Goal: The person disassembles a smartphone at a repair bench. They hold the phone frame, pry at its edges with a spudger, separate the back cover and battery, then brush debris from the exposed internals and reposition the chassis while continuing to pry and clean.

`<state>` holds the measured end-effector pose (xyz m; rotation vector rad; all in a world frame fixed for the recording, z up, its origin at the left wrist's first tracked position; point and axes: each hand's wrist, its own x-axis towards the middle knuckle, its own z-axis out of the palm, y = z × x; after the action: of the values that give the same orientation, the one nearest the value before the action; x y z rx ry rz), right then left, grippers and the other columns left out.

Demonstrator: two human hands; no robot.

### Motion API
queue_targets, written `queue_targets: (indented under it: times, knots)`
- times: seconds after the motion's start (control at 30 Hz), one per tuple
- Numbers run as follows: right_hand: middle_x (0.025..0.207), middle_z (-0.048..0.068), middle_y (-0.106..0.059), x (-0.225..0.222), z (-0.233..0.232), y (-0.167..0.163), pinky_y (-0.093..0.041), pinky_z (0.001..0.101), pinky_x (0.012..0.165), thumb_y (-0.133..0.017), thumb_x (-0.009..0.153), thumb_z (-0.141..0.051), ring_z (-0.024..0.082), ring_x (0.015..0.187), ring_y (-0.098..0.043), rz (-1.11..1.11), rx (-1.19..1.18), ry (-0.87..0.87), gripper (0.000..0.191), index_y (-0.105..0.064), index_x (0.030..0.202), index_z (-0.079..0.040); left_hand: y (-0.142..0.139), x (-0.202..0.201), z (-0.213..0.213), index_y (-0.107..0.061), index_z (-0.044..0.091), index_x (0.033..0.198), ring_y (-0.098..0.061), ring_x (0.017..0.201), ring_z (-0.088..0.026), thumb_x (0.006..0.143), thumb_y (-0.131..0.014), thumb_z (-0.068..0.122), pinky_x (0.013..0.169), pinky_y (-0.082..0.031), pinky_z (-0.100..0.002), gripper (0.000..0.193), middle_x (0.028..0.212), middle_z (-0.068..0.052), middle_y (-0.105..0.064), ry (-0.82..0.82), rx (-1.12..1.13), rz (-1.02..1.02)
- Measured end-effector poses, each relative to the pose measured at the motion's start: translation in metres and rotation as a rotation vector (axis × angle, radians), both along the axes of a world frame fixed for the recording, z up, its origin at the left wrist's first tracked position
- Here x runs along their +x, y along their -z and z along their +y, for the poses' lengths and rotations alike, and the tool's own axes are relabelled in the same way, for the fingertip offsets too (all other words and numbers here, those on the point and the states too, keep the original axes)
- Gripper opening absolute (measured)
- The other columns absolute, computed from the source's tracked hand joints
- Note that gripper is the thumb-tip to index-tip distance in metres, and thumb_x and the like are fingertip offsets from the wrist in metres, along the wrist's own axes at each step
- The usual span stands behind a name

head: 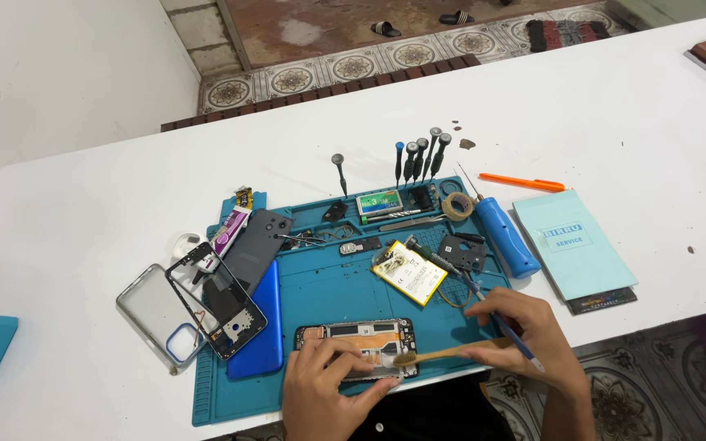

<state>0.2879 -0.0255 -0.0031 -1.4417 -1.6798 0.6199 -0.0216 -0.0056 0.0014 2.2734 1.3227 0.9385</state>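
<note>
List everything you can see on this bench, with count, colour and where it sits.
Work mat: one, blue, on the white table.
Opened phone: one, black frame, mat's near edge.
Brush: one, wooden handle, bristles on the opened phone.
Battery: one, yellow and white, mat centre.
Screwdrivers: about five, dark, standing at the mat's far edge.
Tape roll: one, tan, far right of mat.
Cylinder tool: one, blue, right of mat.
Pry tool: one, orange, on the table.
Clear case: one, left of mat.
Phone frame: one, black, left.
Left hand: steadies the opened phone.
Right hand: holds the brush and a thin blue tool.
</note>
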Motion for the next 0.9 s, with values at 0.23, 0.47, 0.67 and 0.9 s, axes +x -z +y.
queue_targets:
  times: [0.23,0.47,0.67,0.9]
  knots:
    - [0.070,0.001,-0.070,0.015,0.001,0.011,-0.037,0.0280,0.044,-0.095,0.056,-0.043,0.011,0.051,-0.053,0.041,-0.060,-0.147,0.046,-0.078,0.081,-0.008,-0.004,-0.011,0.008,-0.086,0.021,0.088,-0.063,0.096,-0.017,0.068,-0.090,0.036,0.084,-0.045,-0.039,0.025,0.095,0.005,-0.070,0.089,-0.203,0.018]
    - [0.062,0.003,-0.073,0.017,0.003,0.012,-0.038,0.0285,0.043,-0.088,0.069,-0.031,0.012,0.049,-0.057,0.124,-0.053,-0.210,0.025,-0.082,0.075,-0.008,0.002,-0.005,0.006,-0.084,0.018,0.082,-0.063,0.096,-0.020,0.068,-0.089,0.033,0.085,-0.046,-0.039,0.021,0.092,0.004,-0.071,0.009,-0.016,0.000]
    - [0.063,0.005,-0.078,0.003,0.001,0.005,-0.048,0.0275,0.046,-0.080,0.078,-0.023,0.012,0.050,-0.066,0.024,-0.075,0.036,0.016,-0.083,0.079,-0.007,0.008,0.002,0.001,-0.079,0.015,0.078,-0.065,0.090,-0.017,0.073,-0.088,0.035,0.078,-0.048,-0.036,0.023,0.090,0.004,-0.072,-0.074,0.185,0.034]
    - [0.057,0.004,-0.074,-0.001,0.001,0.005,-0.043,0.0299,0.040,-0.088,0.067,-0.027,0.013,0.043,-0.061,-0.038,-0.116,0.026,0.023,-0.083,0.079,-0.009,0.007,0.000,-0.001,-0.076,0.013,0.072,-0.065,0.085,-0.017,0.069,-0.090,0.045,0.070,-0.047,-0.036,0.035,0.085,0.002,-0.070,-0.009,0.191,0.071]
